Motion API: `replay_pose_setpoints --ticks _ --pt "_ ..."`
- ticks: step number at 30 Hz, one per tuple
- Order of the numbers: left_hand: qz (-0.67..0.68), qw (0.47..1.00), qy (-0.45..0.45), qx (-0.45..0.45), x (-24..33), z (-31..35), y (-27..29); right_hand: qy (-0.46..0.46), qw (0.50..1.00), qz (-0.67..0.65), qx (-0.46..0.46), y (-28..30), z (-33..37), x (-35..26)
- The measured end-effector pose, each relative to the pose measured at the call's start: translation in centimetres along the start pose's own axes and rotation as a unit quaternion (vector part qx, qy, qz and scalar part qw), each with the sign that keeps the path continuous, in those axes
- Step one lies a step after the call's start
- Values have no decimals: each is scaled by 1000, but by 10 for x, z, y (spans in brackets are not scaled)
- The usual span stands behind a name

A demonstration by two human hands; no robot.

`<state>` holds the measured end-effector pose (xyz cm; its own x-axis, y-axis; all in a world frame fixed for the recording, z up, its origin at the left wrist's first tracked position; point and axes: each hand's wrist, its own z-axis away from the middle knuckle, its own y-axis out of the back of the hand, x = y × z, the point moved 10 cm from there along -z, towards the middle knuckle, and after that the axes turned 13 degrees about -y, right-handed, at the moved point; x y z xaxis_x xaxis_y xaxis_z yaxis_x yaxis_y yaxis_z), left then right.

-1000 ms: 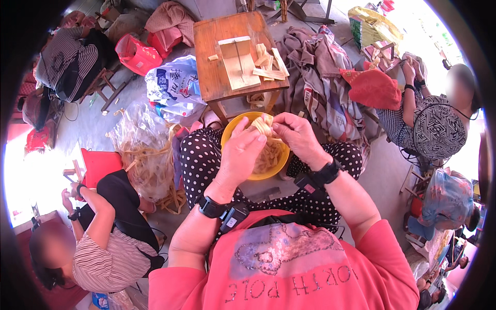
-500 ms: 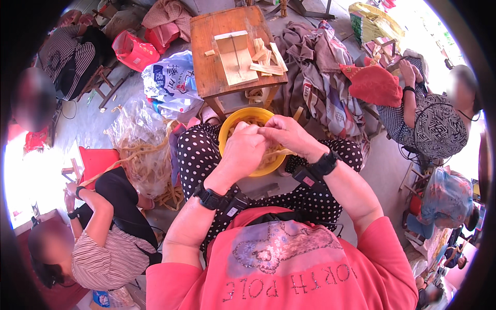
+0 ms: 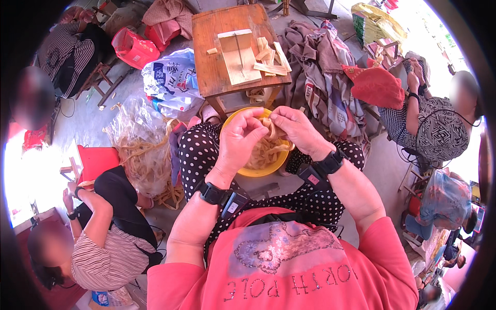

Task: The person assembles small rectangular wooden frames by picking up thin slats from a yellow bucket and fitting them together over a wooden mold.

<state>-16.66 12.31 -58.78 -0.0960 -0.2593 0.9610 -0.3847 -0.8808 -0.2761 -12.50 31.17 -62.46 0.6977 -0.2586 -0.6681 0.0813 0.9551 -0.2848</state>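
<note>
My left hand (image 3: 238,138) and my right hand (image 3: 299,131) meet over a round yellow basin (image 3: 254,172) between my knees. A pale tan, ribbon-like strip (image 3: 270,129) lies between my fingertips. The right thumb and forefinger pinch it. My left thumb and forefinger are curled close together at its near side, and their exact contact is partly hidden by the fingers. More loose tan strips (image 3: 263,156) fill the basin below, coiled and tangled.
Ahead stands a wooden stool (image 3: 211,67) bearing a board jig (image 3: 239,61) with an upright piece and several pale wood-like strips (image 3: 272,68). Cloths (image 3: 315,57) lie to its right. A plastic bag (image 3: 142,132) holds strips at left. Co-workers sit on both sides.
My hands have drawn apart from being pressed together, the left turning and its fingers uncurling somewhat. The strip between them now shows, and so does more of the basin's contents.
</note>
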Motion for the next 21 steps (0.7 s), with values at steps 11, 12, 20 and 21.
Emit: replay_pose_setpoints --ticks 11,12,20,21 --pt "-81 994 -38 58 1 -7 32 265 921 265 103 -54 37 -76" --pt "-83 993 -42 67 6 -7 33 238 937 239 98 -50 32 -74" --pt "-62 998 -24 25 30 -5 73 139 944 296 41 -27 37 -82" --pt "-97 995 -24 -11 32 -8 74 154 935 314 50 -29 41 -89"
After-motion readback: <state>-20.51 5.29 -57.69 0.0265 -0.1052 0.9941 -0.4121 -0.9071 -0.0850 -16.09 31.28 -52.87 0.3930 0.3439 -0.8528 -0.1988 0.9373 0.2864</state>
